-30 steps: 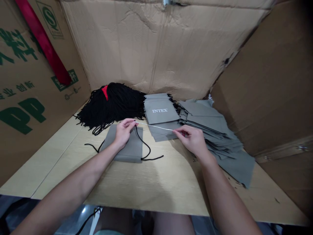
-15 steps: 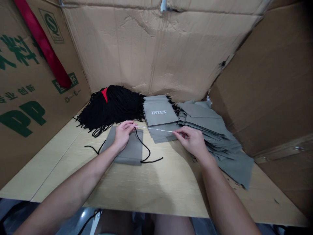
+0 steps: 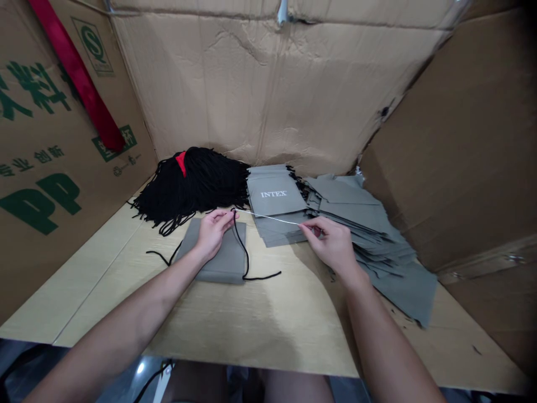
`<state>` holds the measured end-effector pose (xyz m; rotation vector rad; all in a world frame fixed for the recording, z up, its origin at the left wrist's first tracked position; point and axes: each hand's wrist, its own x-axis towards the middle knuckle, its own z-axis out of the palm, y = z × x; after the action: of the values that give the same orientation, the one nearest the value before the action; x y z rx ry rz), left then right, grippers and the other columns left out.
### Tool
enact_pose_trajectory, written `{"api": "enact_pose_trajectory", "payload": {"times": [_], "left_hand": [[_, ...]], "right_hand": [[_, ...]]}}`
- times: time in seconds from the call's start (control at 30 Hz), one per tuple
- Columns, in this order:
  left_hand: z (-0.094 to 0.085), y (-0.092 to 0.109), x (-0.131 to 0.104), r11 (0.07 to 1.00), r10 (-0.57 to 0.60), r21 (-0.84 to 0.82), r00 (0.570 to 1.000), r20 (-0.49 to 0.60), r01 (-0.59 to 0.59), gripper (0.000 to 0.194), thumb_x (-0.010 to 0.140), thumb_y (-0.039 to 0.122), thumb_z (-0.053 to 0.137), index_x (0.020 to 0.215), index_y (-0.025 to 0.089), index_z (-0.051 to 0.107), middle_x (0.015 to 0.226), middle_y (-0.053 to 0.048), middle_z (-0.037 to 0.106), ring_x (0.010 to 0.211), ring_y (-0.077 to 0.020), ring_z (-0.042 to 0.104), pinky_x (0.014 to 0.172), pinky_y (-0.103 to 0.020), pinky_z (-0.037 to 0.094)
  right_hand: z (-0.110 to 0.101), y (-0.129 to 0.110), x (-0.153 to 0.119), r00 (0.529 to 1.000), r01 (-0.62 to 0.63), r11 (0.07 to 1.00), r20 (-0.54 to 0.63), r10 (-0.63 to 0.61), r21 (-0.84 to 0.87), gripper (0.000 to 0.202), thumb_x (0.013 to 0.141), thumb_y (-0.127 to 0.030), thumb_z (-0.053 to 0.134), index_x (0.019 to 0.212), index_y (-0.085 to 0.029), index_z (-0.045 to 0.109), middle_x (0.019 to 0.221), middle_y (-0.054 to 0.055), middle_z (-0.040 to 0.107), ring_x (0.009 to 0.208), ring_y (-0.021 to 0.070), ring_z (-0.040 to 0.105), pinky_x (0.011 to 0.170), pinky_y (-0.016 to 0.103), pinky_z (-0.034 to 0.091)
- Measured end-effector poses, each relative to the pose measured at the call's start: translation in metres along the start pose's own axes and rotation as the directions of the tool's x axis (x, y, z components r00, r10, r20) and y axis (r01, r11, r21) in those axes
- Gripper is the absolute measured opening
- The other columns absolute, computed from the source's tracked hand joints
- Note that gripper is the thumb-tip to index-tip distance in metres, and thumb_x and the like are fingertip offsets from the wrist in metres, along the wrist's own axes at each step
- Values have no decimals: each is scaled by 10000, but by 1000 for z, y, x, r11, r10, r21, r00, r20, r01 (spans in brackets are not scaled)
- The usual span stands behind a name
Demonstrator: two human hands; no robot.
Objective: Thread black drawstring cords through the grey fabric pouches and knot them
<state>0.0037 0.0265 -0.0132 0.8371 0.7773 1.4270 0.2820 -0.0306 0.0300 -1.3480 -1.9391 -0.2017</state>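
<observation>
My left hand [image 3: 215, 230] pinches the end of a black cord [image 3: 242, 245] above a grey pouch [image 3: 222, 260] lying on the table. That cord hangs down to the pouch's lower right corner, where a loose end points right. Another black cord end sticks out at the pouch's left side. A thin, pale wire or thread [image 3: 271, 218] stretches from the fingertips of my left hand to my right hand [image 3: 329, 239], whose closed fingers grip its other end.
Behind are a heap of black cords [image 3: 197, 182] with a red tie, a stack of grey pouches marked INTEX [image 3: 274, 204] and a spread pile of grey pouches [image 3: 381, 235]. Cardboard walls [image 3: 210, 84] surround the table [image 3: 235, 330]. Scissors [image 3: 163, 380] show below its front edge.
The black cord's end at my left hand has come up slightly, and the cord hangs straighter. The pale strand now slopes more steeply down to my right hand.
</observation>
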Motion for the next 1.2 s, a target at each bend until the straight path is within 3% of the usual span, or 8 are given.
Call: {"api": "enact_pose_trajectory", "payload": {"times": [0.1, 0.27, 0.43, 0.67, 0.83, 0.97, 1.2], "left_hand": [[0, 2, 0, 1000, -25, -16, 998, -59, 24, 268, 581, 275, 829, 718, 142, 639, 794, -35, 693, 813, -136, 657, 809, -265, 483], [0, 3, 1, 1000, -10, -14, 998, -66, 9, 243, 563, 261, 819, 673, 165, 625, 731, 0, 661, 735, -121, 623, 712, -242, 469], [5, -3, -3, 988, 134, 81, 988, -73, -128, 201, 569, 258, 827, 671, 183, 670, 691, 9, 657, 688, -124, 603, 710, -256, 476], [18, -5, -26, 904, 264, 310, 954, 140, -295, 120, 640, 263, 802, 699, 182, 736, 803, -56, 708, 787, -176, 635, 751, -302, 494], [24, -1, -40, 800, 376, 377, 880, 292, -467, 23, 701, 232, 762, 721, 226, 769, 822, -75, 718, 864, -214, 653, 810, -345, 513], [28, -2, -49, 723, 383, 416, 820, 424, -552, 88, 739, 212, 731, 789, 256, 789, 888, -76, 742, 847, -217, 677, 825, -365, 527], [27, -5, -59, 685, 386, 423, 789, 478, -592, 134, 735, 211, 750, 821, 305, 793, 899, -52, 761, 857, -237, 677, 799, -392, 549]], "right_hand": [[1, -5, 1, 1000, 15, 1000, 4, -15, 19, 178, 885, -300, 582, 792, -183, 678, 675, 23, 625, 578, 135, 524, 573, 264, 404], [2, -8, 0, 998, 13, 999, 59, -16, 38, 159, 892, -289, 567, 815, -183, 657, 706, 28, 624, 610, 144, 543, 595, 268, 421], [2, -14, 0, 990, 52, 998, 130, -55, 25, 152, 898, -239, 532, 946, -174, 661, 769, 37, 639, 622, 143, 559, 620, 273, 448], [3, -40, 0, 981, 139, 987, 123, -149, 84, 235, 928, -300, 531, 1044, -205, 711, 828, 55, 665, 659, 140, 582, 566, 253, 465], [6, -55, -1, 979, 154, 984, 124, -165, 91, 250, 931, -328, 544, 1080, -218, 712, 829, 52, 672, 657, 134, 589, 575, 248, 470], [9, -66, -4, 971, 194, 977, 125, -204, 90, 246, 932, -317, 549, 1099, -227, 708, 876, 58, 672, 696, 137, 606, 613, 248, 471], [5, -75, -7, 972, 213, 958, 62, -228, 190, 215, 928, -281, 560, 1069, -251, 720, 941, 59, 664, 751, 140, 611, 647, 254, 491]]}}
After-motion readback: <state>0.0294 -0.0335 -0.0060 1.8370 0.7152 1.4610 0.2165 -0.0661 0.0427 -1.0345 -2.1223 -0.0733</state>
